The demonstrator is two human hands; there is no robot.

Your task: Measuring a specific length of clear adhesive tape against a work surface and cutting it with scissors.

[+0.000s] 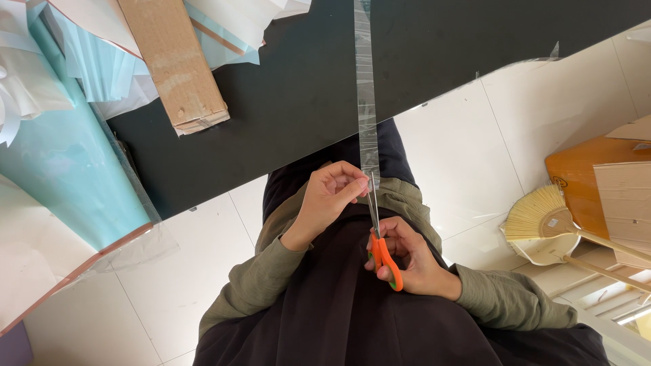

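Note:
A long strip of clear tape (pixel 366 102) runs down from the top edge, across the black table (pixel 305 88), to my left hand (pixel 332 196). That hand pinches the strip's lower end between thumb and fingertips. Just below, my right hand (pixel 410 261) grips orange-handled scissors (pixel 383 254). Their thin metal blades point up and reach the tape right beside my left fingertips. Both hands hover over my lap, in olive sleeves above dark clothing.
A long cardboard box (pixel 176 64) lies on the table at upper left, among teal and white paper sheets (pixel 61 149) and clear film. A straw broom (pixel 542 217) and wooden boards (pixel 610 196) rest on the white tiled floor at right.

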